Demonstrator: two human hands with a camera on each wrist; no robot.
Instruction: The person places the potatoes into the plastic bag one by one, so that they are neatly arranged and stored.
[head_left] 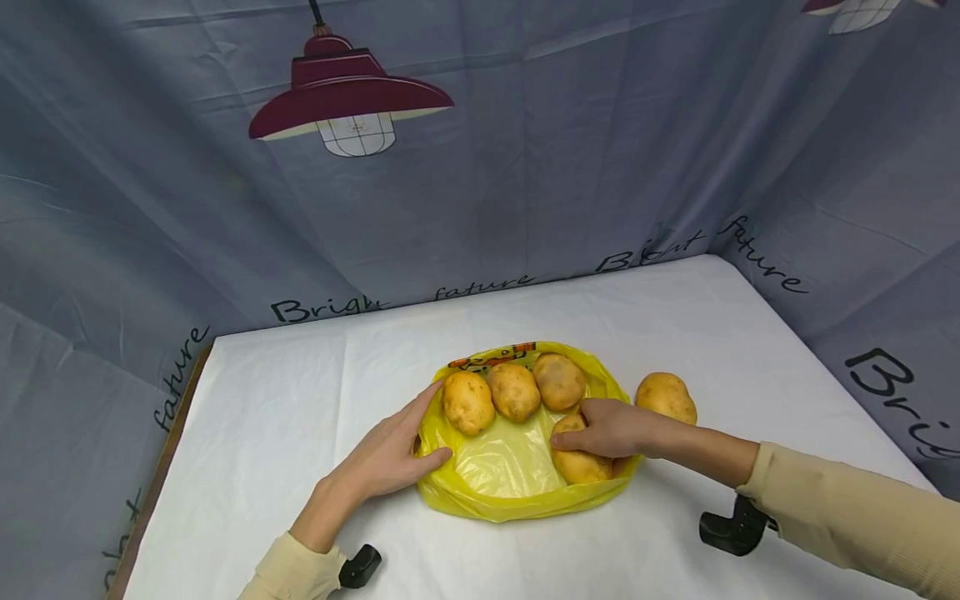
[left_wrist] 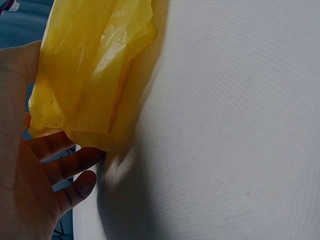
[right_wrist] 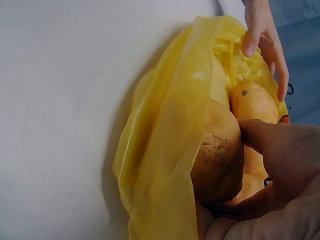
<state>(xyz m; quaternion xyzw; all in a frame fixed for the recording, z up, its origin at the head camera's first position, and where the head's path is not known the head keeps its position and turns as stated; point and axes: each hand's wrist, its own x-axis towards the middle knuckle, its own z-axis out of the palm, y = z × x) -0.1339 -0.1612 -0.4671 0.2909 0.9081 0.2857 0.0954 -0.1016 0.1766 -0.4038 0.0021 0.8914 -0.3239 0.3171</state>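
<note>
A yellow plastic bag (head_left: pixel 487 504) lies with its mouth spread wide, its rim folded outward. Inside it, along the back, three potatoes sit in a row: a left one (head_left: pixel 468 403), a middle one (head_left: pixel 514 392) and a right one (head_left: pixel 558 382). My right hand (head_left: pixel 617 427) reaches over the bag's right rim and grips another potato (right_wrist: pixel 220 155), thumb on one side and fingers round the other. At the left rim rests my left hand (head_left: pixel 393 450), thumb and index finger spread apart along the plastic; its remaining fingers (left_wrist: pixel 75 165) touch the bag's outside.
One more potato (head_left: pixel 666 396) lies on the white table (head_left: pixel 285 408), just right of the bag behind my right forearm. Grey-blue curtains (head_left: pixel 525 192) with printed lamps and lettering enclose the back and sides.
</note>
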